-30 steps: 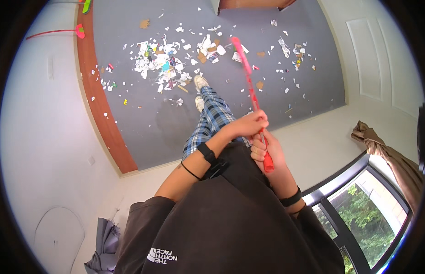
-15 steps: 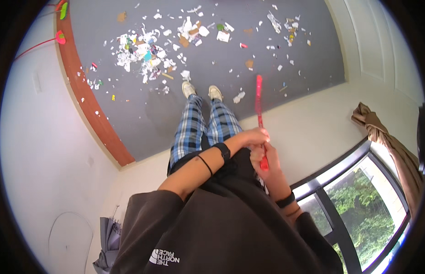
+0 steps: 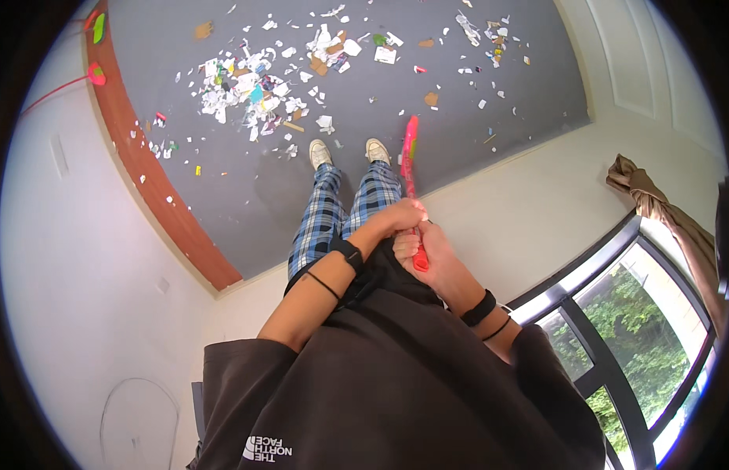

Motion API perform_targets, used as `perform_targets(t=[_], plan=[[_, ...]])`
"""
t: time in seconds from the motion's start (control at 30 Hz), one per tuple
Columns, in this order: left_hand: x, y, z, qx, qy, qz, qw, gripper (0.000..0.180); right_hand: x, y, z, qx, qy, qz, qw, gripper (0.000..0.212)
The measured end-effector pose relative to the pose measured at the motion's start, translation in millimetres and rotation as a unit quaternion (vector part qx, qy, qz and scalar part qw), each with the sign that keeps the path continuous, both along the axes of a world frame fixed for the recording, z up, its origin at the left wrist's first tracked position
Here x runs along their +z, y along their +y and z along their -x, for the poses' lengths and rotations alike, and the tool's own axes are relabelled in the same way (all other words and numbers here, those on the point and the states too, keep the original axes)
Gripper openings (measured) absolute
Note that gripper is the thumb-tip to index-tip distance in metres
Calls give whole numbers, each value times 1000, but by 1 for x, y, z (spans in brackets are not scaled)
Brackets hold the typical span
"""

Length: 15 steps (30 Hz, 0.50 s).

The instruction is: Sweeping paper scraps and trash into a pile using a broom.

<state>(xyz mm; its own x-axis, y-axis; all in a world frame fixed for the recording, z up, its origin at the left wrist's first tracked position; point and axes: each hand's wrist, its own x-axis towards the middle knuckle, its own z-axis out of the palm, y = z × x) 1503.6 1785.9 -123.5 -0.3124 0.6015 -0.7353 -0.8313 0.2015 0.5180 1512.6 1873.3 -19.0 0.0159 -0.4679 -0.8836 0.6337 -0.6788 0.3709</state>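
Both my hands are closed around the handle of a red broom [image 3: 408,157], whose far end shows pink with a bit of green. My left hand [image 3: 402,215] grips it farther from my body. Just behind it, my right hand [image 3: 424,249] wraps the handle near its red butt end. The broom's far end is beside my right shoe, over the grey floor [image 3: 364,133]. Beyond my shoes lies a heap of torn paper scraps [image 3: 239,90], mostly white. A smaller pile of paper and cardboard [image 3: 329,48] lies to its right.
More scraps [image 3: 497,48] are scattered at the far right. Along the left wall runs a reddish-brown strip [image 3: 157,192], with a red broom head [image 3: 96,74] and a green one [image 3: 99,29] at its far end. At right are a window [image 3: 638,329] and a tied brown curtain [image 3: 654,215].
Both hands and the broom have swung left, bringing its far end closer to my right shoe. My shoes now stand slightly farther apart.
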Motion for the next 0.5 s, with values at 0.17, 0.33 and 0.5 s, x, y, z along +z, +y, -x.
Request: perform_targets(t=[0.17,0.33,0.5], plan=[[23,-88,-11,96,-46,39,994,19,13,-82,2,90,72,20,993,26],[38,-123,-29,182,29,78,980,16,28,-100,0,76,11,101,992,30],[79,-120,-12,98,-7,37,994,19,52,-80,-13,62,78,92,991,35]])
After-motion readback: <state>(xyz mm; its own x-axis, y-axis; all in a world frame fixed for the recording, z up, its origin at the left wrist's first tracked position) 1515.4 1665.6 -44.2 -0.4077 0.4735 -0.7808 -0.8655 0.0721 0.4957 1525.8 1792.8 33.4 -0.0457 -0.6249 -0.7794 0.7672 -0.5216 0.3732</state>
